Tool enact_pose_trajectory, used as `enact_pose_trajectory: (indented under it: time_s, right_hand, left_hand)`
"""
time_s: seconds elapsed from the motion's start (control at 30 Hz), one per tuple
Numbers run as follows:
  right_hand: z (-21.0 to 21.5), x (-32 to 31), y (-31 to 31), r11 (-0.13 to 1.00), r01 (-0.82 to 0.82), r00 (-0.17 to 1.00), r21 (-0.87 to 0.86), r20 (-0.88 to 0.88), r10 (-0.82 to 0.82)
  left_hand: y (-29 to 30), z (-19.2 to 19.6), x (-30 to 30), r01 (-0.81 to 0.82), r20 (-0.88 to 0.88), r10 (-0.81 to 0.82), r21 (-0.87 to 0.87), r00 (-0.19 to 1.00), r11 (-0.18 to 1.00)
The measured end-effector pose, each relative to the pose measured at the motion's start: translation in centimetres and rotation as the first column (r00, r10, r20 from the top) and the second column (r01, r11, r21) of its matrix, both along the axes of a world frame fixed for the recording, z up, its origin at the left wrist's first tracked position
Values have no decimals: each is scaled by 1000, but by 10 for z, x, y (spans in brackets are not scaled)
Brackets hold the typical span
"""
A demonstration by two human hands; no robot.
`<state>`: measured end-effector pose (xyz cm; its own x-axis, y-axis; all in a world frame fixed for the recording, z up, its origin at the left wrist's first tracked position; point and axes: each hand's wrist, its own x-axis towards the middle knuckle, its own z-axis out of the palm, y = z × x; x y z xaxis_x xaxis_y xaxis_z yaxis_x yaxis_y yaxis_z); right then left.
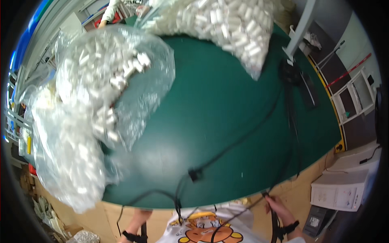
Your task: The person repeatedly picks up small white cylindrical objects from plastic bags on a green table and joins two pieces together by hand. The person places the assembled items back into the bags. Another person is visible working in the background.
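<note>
Lower right, the bare right hand [278, 207] pinches a thin black cable [265, 195] by the dark-green, smooth counter [227, 109]; lower left, the left hand's [139, 217] grip's hidden, can't tell!

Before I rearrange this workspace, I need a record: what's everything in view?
Table: one, green, centre
Bags of small cylinders: at least two, clear with white contents, left and far side
Cables: several, black, across the table
Cable block: one, black, near-centre tabletop
Post: one, grey, upper right
Bar: one, red, far right
Container: one, white, lower right
Floor clutter: count unclear, mixed colours, lower left
Co-worker's sleeve: one, white, upper left
Shirt: one, white with orange print, bottom
Left hand: one, bare, near edge, partly hidden
Right hand: one, bare, near edge
</note>
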<state>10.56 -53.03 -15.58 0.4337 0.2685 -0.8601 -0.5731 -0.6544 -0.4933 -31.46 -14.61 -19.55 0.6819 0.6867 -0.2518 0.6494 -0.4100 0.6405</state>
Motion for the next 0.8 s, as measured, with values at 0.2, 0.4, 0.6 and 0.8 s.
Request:
enact_pose_trajectory:
  time_s: [0.2, 0.4, 0.6, 0.8]
  right_hand:
    - [-5, 19, 21, 891, 106, 908, -442, -323, -268]
    - [17, 80, 74, 973, 164, 975, -159, -121, -184]
    - [6, 75, 84, 990, 123, 989, 68, 77, -128]
    - [7, 81, 69, 972, 140, 978, 191, -179, -106]
  left_hand:
    - [2, -10, -5, 175, -181, -142, 180, 973, 968]
    - [32, 20, 27, 32, -319, -51, -66, 946, 997]
    - [53, 30, 45, -48, -279, -10, -200, 960, 979]
    - [45, 47, 39, -240, -219, 143, -529, 965, 814]
